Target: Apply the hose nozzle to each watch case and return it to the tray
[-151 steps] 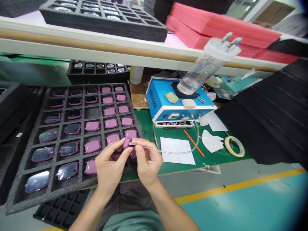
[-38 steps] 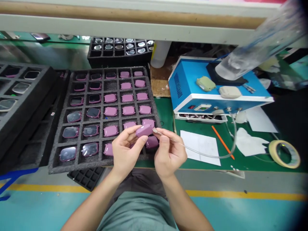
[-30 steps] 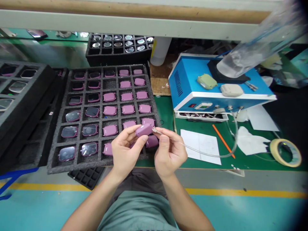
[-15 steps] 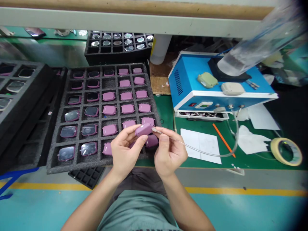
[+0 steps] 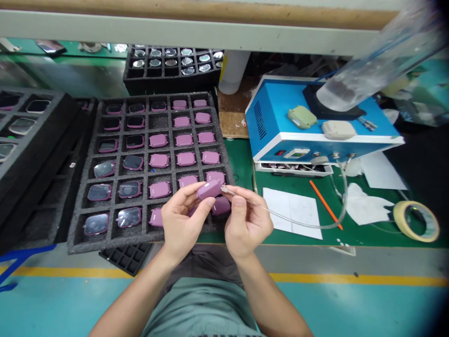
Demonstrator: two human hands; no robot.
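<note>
Between fingers [image 5: 184,191]: mauve-pink case [image 5: 209,189] is seen | right of fingers: clear tubing [image 5: 280,218], green counter [image 5: 242,159], orange pencil [image 5: 326,206], yellow tape [image 5: 400,217] are shown; blue housing [image 5: 277,110] is edged white | left: charcoal foam tray [image 5: 105,241] is gridded | below: teal floor [image 5: 52,304] is striped yellow

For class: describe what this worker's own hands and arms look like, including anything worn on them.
The left hand and right hand are bare, with no gloves, rings or watch in view. The forearms are bare too, with no sleeves on them. Below them show a pale green shirt and dark trousers.
</note>
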